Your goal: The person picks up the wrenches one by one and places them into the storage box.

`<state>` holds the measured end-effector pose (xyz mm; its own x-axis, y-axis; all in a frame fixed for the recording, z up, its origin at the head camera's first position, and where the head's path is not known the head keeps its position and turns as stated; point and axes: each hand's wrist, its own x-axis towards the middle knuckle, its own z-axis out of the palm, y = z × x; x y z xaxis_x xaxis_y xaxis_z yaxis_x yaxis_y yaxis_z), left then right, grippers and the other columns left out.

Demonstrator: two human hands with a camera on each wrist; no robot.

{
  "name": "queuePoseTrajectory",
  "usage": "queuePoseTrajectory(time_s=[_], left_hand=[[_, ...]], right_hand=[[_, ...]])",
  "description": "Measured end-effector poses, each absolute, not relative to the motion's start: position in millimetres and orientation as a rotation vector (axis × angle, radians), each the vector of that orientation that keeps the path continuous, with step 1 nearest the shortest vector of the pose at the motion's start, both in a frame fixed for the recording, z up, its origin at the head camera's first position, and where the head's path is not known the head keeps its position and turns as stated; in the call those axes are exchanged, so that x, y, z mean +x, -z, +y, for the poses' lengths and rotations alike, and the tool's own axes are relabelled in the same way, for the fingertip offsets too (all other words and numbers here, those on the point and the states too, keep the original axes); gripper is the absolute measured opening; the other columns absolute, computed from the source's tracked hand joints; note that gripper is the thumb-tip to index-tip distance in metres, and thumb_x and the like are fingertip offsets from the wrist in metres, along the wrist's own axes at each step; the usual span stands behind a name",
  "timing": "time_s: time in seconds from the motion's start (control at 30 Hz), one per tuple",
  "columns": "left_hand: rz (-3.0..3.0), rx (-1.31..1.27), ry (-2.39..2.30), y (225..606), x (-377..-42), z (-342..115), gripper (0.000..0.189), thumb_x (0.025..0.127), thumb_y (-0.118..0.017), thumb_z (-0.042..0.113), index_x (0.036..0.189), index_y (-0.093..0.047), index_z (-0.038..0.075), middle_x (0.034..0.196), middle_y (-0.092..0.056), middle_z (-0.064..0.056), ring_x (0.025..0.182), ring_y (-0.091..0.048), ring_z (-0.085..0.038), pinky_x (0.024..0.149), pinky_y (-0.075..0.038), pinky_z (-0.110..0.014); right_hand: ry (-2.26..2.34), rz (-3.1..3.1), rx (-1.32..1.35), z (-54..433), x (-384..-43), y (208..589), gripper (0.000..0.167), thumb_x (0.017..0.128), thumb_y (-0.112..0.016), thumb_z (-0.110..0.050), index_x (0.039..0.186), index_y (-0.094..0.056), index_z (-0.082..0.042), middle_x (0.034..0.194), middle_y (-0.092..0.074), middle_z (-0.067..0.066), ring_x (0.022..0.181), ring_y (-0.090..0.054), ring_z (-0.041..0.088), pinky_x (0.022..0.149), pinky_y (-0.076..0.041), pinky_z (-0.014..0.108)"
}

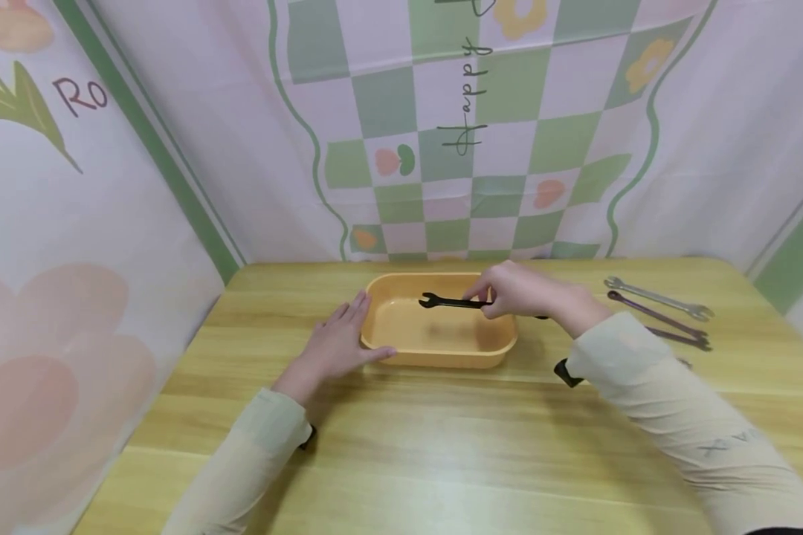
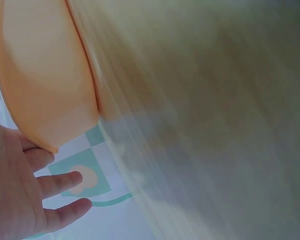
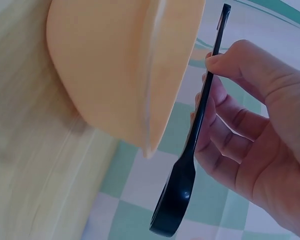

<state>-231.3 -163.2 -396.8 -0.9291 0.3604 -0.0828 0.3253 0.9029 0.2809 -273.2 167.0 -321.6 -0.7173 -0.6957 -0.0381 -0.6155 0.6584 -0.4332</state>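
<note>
A yellow-orange plastic basin (image 1: pixel 435 359) with rounded corners stands on the wooden table. My left hand (image 1: pixel 334 342) rests against its left end, fingers spread along the outside and thumb at the front rim; the left wrist view shows the fingers (image 2: pixel 65 184) nearly straight beside the basin wall (image 2: pixel 45 75). Above the basin's right side, my right hand (image 1: pixel 518 290) pinches a black wrench (image 1: pixel 444 301) between thumb and fingers. One open-ended jaw points left over the basin. In the right wrist view the wrench (image 3: pixel 202 105) hangs clear of the rim, its thicker end nearest the camera.
To the right of the basin lie several wrenches: a silver one (image 1: pixel 659 297) at the back, a dark purple one (image 1: pixel 656 313) and a dark one (image 1: pixel 682 339) partly behind my right sleeve (image 1: pixel 649 379). A patterned cloth (image 1: pixel 442 186) hangs behind the table.
</note>
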Motion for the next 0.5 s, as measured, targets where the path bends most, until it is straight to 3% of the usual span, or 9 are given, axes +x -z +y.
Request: queuePoseTrajectory(time_s=[0.23, 0.5], left_hand=[[2.933, 0.53, -0.403, 398.0, -231.9, -164.1, 0.116, 0.087, -0.051, 0.082, 0.166, -0.001, 0.013, 0.172, 0.0, -0.003, 0.154, -0.015, -0.037, 0.114, -0.022, -0.073], [2.937, 0.538, -0.403, 397.2, -231.8, -164.0, 0.116, 0.087, -0.052, 0.082, 0.165, 0.0, 0.013, 0.172, -0.002, -0.005, 0.154, -0.016, -0.038, 0.112, -0.023, -0.074]], right_hand=[[0.575, 2.663, -1.058, 153.8, -274.4, 322.2, 0.042, 0.079, -0.063, 0.004, 0.118, -0.078, -0.005, 0.083, -0.067, 0.0, 0.061, -0.049, 0.011, 0.058, -0.042, 0.028], [0.591, 2.644, -1.074, 142.1, -276.1, 324.4, 0.042, 0.079, -0.062, 0.005, 0.118, -0.077, -0.003, 0.084, -0.067, 0.001, 0.053, -0.039, 0.007, 0.053, -0.037, 0.024]])
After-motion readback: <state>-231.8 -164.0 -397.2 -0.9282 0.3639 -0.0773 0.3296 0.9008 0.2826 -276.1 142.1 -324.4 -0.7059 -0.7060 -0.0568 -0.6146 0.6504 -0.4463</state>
